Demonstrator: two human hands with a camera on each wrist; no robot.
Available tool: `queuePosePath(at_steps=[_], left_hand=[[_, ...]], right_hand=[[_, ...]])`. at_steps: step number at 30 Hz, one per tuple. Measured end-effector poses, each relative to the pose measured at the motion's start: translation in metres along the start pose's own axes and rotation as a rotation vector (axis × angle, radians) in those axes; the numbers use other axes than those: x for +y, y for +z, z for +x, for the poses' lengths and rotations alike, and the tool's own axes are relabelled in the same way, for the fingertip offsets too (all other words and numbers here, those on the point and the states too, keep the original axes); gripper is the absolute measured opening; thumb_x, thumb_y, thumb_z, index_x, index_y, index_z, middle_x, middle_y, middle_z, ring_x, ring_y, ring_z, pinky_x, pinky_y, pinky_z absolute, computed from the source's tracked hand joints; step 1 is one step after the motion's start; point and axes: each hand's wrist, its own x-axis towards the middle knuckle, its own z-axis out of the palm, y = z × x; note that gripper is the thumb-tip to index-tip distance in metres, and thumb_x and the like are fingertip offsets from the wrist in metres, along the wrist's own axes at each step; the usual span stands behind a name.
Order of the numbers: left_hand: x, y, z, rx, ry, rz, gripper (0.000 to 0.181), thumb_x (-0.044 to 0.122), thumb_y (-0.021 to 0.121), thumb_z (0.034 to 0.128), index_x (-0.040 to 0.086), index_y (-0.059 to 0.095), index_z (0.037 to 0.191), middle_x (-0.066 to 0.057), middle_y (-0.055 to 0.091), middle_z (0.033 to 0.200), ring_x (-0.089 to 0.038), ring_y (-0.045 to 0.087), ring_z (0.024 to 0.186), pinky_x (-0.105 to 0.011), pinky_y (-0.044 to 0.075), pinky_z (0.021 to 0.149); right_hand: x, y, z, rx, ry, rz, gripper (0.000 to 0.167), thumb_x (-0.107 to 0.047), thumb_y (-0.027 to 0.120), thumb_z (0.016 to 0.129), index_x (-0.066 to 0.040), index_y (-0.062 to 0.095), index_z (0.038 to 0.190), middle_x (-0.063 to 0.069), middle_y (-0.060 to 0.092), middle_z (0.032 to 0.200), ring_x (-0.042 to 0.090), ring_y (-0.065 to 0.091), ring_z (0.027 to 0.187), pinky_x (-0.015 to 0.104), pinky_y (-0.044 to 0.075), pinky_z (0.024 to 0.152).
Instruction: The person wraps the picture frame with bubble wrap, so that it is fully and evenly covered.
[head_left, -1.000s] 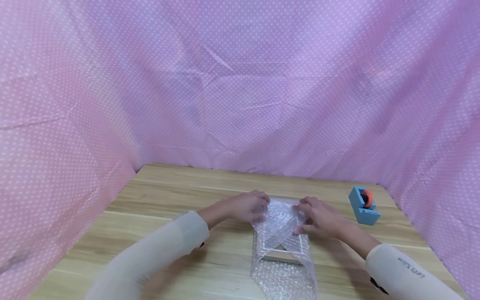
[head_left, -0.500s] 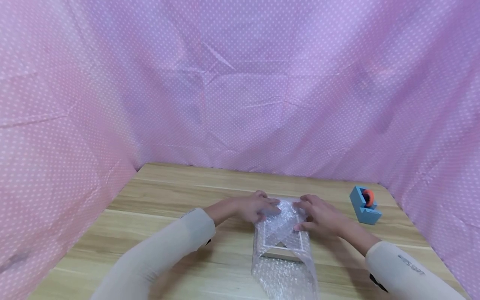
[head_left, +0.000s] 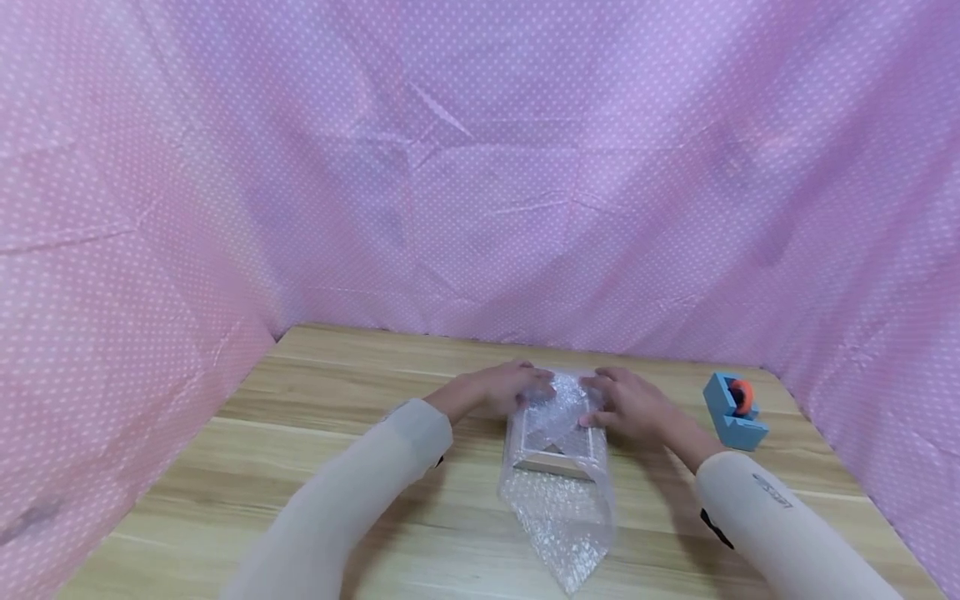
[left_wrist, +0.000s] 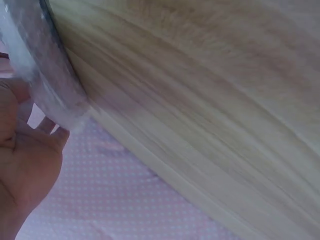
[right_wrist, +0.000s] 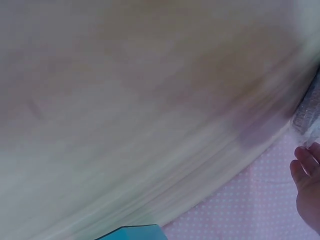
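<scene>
A flat rectangular frame [head_left: 555, 463] with a pale border lies on the table, partly covered by clear bubble wrap [head_left: 558, 508]. Folded wrap crosses its far part, while a pointed flap spreads toward the near side. My left hand [head_left: 510, 387] holds the wrap at the far left corner, fingers over the top. In the left wrist view, the thumb and fingers of the left hand [left_wrist: 30, 155] meet the wrapped end. At the right edge, my right hand [head_left: 630, 404] grips the wrap with its thumb toward the near side. The right wrist view shows only part of the right hand [right_wrist: 307, 175].
A blue tape dispenser [head_left: 735, 425] with an orange roll [head_left: 741, 397] stands on the right of the wooden table [head_left: 360, 383]. Pink dotted cloth [head_left: 480, 208] hangs behind the table and along both sides.
My left hand has shifted from the wrap's left edge inward over its far end. Both hands and the wrapped frame have moved farther away, and the near flap's tip has come into view.
</scene>
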Motion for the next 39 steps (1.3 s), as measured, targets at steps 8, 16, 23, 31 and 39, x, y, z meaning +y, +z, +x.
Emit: queuePosePath(at_steps=[8,16,23,31,39], left_hand=[[-0.012,-0.008,0.022,0.087,-0.044,0.115,0.050,-0.001,0.064,0.0961,0.025,0.065,0.139,0.004,0.048,0.156,-0.022,0.044,0.143,-0.036,0.030,0.122],[-0.016,-0.013,0.023,0.082,-0.068,0.069,0.046,0.003,0.057,0.1021,0.026,0.063,0.142,0.005,0.044,0.159,-0.021,0.040,0.146,-0.035,0.023,0.124],[-0.019,-0.011,0.023,0.030,-0.074,0.049,0.043,0.030,0.062,0.1031,0.027,0.058,0.146,0.007,0.040,0.162,-0.022,0.037,0.144,-0.038,0.016,0.126],[-0.025,-0.006,0.023,0.009,-0.084,0.026,0.047,0.037,0.062,0.1027,0.028,0.056,0.148,0.008,0.038,0.163,-0.022,0.032,0.148,-0.041,0.021,0.125],[-0.026,-0.007,0.020,-0.006,-0.083,0.032,0.047,0.037,0.060,0.1037,0.026,0.054,0.150,0.007,0.036,0.164,-0.023,0.031,0.148,-0.040,0.026,0.123]], right_hand=[[0.016,0.003,0.026,0.032,-0.004,0.019,0.078,-0.053,0.074,0.090,-0.001,0.056,0.145,0.034,0.048,0.146,0.053,0.048,0.133,0.066,0.039,0.109],[0.025,-0.003,0.040,-0.028,0.027,0.047,0.076,-0.050,0.075,0.089,-0.005,0.055,0.147,0.031,0.046,0.150,0.051,0.043,0.138,0.065,0.035,0.112],[0.025,-0.003,0.041,-0.028,0.030,0.045,0.077,-0.053,0.075,0.089,-0.006,0.055,0.147,0.032,0.047,0.149,0.052,0.044,0.136,0.067,0.036,0.111],[0.021,0.000,0.038,-0.002,-0.002,-0.020,0.080,-0.054,0.071,0.092,-0.004,0.050,0.151,0.032,0.046,0.149,0.054,0.046,0.133,0.066,0.037,0.110],[0.006,-0.005,0.026,-0.007,-0.061,-0.109,0.067,-0.048,0.066,0.098,-0.007,0.053,0.149,0.032,0.047,0.148,0.054,0.044,0.135,0.067,0.034,0.112]])
